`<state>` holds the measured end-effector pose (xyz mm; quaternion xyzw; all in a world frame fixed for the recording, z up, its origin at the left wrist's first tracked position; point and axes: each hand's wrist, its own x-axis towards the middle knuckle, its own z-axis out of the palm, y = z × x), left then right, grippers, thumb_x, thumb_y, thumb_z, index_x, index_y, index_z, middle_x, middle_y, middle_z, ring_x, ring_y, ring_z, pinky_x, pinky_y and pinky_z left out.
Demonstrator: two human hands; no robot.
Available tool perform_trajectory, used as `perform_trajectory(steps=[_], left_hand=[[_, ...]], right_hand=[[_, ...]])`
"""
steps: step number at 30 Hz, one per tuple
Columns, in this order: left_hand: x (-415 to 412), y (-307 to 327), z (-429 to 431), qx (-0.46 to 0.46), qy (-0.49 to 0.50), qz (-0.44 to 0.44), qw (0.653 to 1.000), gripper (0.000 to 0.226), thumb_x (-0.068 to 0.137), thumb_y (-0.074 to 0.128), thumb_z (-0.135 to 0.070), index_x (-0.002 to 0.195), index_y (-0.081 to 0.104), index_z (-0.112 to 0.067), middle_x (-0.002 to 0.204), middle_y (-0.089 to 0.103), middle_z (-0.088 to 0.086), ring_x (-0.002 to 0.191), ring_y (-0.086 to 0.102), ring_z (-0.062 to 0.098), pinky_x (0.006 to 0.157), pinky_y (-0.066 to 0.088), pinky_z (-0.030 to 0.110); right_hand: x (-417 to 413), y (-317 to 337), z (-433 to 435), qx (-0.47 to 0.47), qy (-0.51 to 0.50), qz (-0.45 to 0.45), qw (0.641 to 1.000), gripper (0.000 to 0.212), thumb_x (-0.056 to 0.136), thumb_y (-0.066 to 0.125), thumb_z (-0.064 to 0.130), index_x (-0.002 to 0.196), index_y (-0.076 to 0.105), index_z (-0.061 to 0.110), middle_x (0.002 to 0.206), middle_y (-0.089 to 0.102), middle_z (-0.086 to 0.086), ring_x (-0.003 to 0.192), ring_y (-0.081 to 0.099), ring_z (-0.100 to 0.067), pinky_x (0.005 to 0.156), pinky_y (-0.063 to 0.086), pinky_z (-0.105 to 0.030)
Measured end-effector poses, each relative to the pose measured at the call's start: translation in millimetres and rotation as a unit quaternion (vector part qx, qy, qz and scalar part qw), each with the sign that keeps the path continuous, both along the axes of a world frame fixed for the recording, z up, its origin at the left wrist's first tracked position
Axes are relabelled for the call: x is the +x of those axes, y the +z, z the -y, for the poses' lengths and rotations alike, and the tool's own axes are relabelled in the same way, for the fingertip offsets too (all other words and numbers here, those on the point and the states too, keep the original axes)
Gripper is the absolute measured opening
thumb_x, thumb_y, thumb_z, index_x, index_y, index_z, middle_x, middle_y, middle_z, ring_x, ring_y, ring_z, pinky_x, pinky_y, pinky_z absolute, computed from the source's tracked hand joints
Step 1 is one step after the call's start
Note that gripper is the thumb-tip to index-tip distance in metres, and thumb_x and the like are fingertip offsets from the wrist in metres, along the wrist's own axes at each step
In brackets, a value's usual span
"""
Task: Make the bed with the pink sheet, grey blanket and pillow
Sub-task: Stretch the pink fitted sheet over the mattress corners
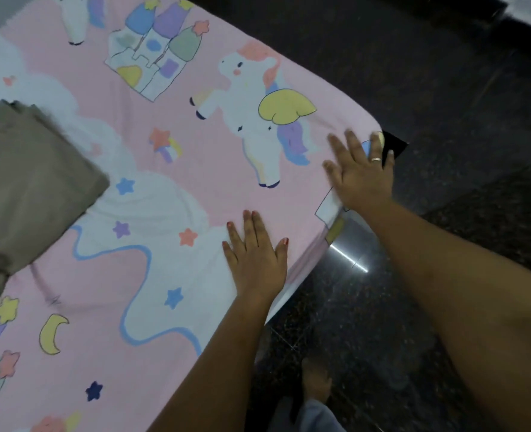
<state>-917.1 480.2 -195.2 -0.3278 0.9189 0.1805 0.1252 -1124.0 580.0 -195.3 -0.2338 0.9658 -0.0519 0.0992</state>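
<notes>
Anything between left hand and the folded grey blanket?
Nothing in the head view: only bare pink sheet runs between the left hand and the grey blanket.

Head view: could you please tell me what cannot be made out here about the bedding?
The pillow: nowhere in the head view.
The grey blanket: folded, cut off by the left edge, so its full extent is unknown.
The pink sheet: cut off at the top and bottom edges; its corner is covered by the blurred right hand.
The dark patch beside that corner: too unclear to name.
</notes>
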Motion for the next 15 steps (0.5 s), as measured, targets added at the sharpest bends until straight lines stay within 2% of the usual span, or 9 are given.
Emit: perform_trajectory(steps=[3, 5, 6, 8, 9, 11, 12, 13, 15], left_hand=[[-19, 4, -9, 0.019, 0.019, 0.024, 0.999, 0.082, 0.087, 0.007, -0.065, 0.149, -0.013, -0.016, 0.158, -0.015, 0.008, 0.143, -0.016, 0.036, 0.114, -0.003, 0.053], [-32, 5, -14, 0.028, 0.031, 0.041, 0.998, 0.08, 0.093, 0.024, -0.061, 0.148, -0.017, -0.019, 0.156, -0.021, 0.009, 0.142, -0.019, 0.036, 0.113, -0.005, 0.055], [-38, 6, -14, 0.03, 0.033, 0.047, 0.998, 0.081, 0.093, 0.026, -0.061, 0.148, -0.018, -0.021, 0.156, -0.023, 0.009, 0.142, -0.02, 0.036, 0.112, -0.005, 0.056], [-46, 6, -13, 0.024, 0.022, 0.048, 0.998, 0.082, 0.092, 0.028, -0.062, 0.148, -0.019, -0.023, 0.155, -0.024, 0.01, 0.142, -0.02, 0.035, 0.111, -0.005, 0.058], [-50, 5, -12, 0.022, 0.011, 0.047, 0.999, 0.082, 0.092, 0.028, -0.063, 0.148, -0.019, -0.024, 0.155, -0.024, 0.011, 0.142, -0.02, 0.036, 0.111, -0.005, 0.059], [-58, 2, -11, 0.019, -0.003, 0.039, 0.999, 0.082, 0.09, 0.027, -0.065, 0.148, -0.017, -0.028, 0.155, -0.024, 0.011, 0.141, -0.019, 0.039, 0.111, -0.005, 0.059], [-63, 1, -12, 0.018, -0.007, 0.034, 0.999, 0.081, 0.09, 0.027, -0.066, 0.148, -0.015, -0.03, 0.155, -0.023, 0.011, 0.14, -0.02, 0.041, 0.111, -0.005, 0.059], [-68, 1, -12, 0.017, -0.009, 0.028, 0.999, 0.079, 0.089, 0.027, -0.067, 0.148, -0.014, -0.032, 0.155, -0.023, 0.01, 0.14, -0.021, 0.042, 0.111, -0.005, 0.059], [-82, 0, -14, 0.016, -0.023, 0.023, 0.999, 0.078, 0.089, 0.025, -0.068, 0.148, -0.013, -0.035, 0.156, -0.022, 0.008, 0.139, -0.022, 0.042, 0.11, -0.006, 0.06]], right_hand=[[-2, 2, 7, -0.078, -0.15, 0.061, 0.984, 0.063, 0.099, 0.027, 0.051, 0.152, 0.001, 0.031, 0.16, -0.004, 0.001, 0.145, -0.006, -0.036, 0.117, 0.004, -0.051], [9, -4, 12, -0.22, -0.213, 0.086, 0.948, 0.065, 0.1, 0.034, 0.042, 0.153, 0.001, 0.024, 0.16, -0.005, -0.005, 0.145, 0.006, -0.032, 0.117, 0.013, -0.046], [14, -8, 11, -0.303, -0.236, 0.111, 0.916, 0.063, 0.101, 0.036, 0.037, 0.153, 0.002, 0.025, 0.16, -0.003, -0.006, 0.144, 0.014, -0.028, 0.115, 0.019, -0.043], [14, -18, 3, -0.453, -0.312, 0.179, 0.816, 0.057, 0.103, 0.032, 0.034, 0.152, 0.005, 0.029, 0.159, 0.009, -0.007, 0.14, 0.027, -0.026, 0.113, 0.027, -0.039], [10, -24, -3, -0.505, -0.37, 0.223, 0.747, 0.054, 0.103, 0.029, 0.037, 0.152, 0.008, 0.031, 0.158, 0.018, -0.008, 0.138, 0.031, -0.027, 0.112, 0.03, -0.041], [1, -39, -16, -0.533, -0.462, 0.33, 0.627, 0.056, 0.098, 0.025, 0.055, 0.149, 0.022, 0.034, 0.151, 0.036, -0.007, 0.132, 0.042, -0.029, 0.106, 0.038, -0.048], [-2, -44, -20, -0.513, -0.473, 0.371, 0.613, 0.059, 0.095, 0.025, 0.061, 0.146, 0.032, 0.031, 0.145, 0.045, -0.007, 0.125, 0.048, -0.028, 0.098, 0.045, -0.047], [-6, -48, -22, -0.485, -0.464, 0.398, 0.625, 0.061, 0.093, 0.026, 0.063, 0.141, 0.041, 0.028, 0.139, 0.051, -0.007, 0.116, 0.054, -0.027, 0.086, 0.05, -0.043], [-16, -56, -23, -0.443, -0.456, 0.409, 0.654, 0.059, 0.093, 0.028, 0.062, 0.131, 0.05, 0.023, 0.129, 0.057, -0.007, 0.099, 0.057, -0.024, 0.066, 0.049, -0.034]])
